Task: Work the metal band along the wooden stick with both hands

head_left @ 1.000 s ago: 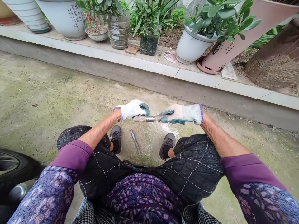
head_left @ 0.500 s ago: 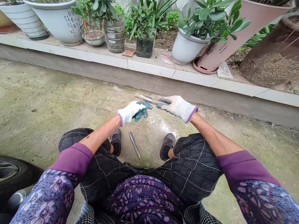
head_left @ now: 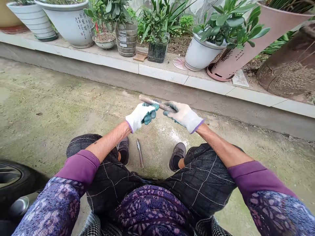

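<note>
A brownish metal rod [head_left: 160, 104] with a shiny silvery middle is held out in front of me, slanting down to the right. My right hand [head_left: 180, 113], in a white glove with dark green fingers, is closed around its right end. Against its middle, my left hand [head_left: 144, 115], in a matching glove, has its thumb and fingers closed on it. The rod's left end sticks out past the left glove. On the concrete between my shoes lies a second, similar rod [head_left: 140, 153], untouched.
White powder [head_left: 174, 136] is scattered on the concrete near my right shoe [head_left: 177, 155]. A low tiled ledge [head_left: 162, 75] crosses ahead, bearing several potted plants, among them a white pot [head_left: 203, 54]. A vehicle wheel [head_left: 14, 177] stands at my left.
My left fingers, looser half a second ago, have closed on the rod. The held rod slopes more steeply. The rod on the ground has turned slightly. The view has shifted a little.
</note>
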`<state>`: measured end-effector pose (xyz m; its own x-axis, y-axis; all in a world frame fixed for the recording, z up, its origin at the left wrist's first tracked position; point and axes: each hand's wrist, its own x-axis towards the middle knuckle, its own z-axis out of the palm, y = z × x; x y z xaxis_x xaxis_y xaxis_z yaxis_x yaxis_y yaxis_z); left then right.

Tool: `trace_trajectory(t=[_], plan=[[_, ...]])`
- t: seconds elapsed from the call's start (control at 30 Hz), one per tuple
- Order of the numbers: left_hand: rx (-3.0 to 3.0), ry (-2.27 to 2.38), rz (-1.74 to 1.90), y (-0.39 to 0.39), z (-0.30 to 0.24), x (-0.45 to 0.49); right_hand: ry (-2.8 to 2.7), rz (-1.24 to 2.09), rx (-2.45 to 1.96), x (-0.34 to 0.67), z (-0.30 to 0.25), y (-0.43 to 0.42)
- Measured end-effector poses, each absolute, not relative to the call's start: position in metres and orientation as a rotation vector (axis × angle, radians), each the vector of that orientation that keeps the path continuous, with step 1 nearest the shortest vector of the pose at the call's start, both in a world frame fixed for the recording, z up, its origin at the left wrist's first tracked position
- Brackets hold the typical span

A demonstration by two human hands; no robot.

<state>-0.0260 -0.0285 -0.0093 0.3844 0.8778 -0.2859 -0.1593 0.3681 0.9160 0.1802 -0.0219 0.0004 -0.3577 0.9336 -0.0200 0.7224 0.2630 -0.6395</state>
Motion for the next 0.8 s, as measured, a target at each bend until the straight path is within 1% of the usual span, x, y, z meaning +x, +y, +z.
trace_trajectory(t=[0.03, 0.1, 0.2, 0.3, 0.47, 0.6, 0.7, 0.77, 0.8], plan=[[0.93, 0.919, 0.817, -0.028, -0.009, -0.025, -2.215, 0.609, -1.516, 0.179, -0.002, -0.021], [0.906, 0.89, 0.826, -0.026, -0.007, -0.022, -2.274, 0.358, -1.529, 0.179, -0.004, -0.022], [0.909, 0.879, 0.827, -0.026, -0.004, -0.02, -2.34, 0.228, -1.557, 0.182, -0.003, -0.026], [0.948, 0.915, 0.826, -0.028, -0.002, -0.02, -2.314, 0.31, -1.542, 0.186, 0.001, -0.028], [1.112, 0.965, 0.75, -0.032, -0.004, -0.026, -1.964, 0.729, -1.648, 0.191, 0.008, -0.021], [1.237, 0.959, 0.671, -0.036, -0.008, -0.026, -1.705, 0.943, -1.667, 0.193, 0.008, -0.01], [1.329, 0.962, 0.548, -0.04, -0.011, -0.023, -1.648, 0.981, -1.684, 0.196, 0.002, -0.001], [1.377, 0.97, 0.49, -0.043, -0.013, -0.022, -1.694, 0.912, -1.74, 0.2, -0.002, 0.006], [1.398, 0.98, 0.478, -0.044, -0.013, -0.022, -1.765, 0.827, -1.778, 0.202, -0.004, 0.009]])
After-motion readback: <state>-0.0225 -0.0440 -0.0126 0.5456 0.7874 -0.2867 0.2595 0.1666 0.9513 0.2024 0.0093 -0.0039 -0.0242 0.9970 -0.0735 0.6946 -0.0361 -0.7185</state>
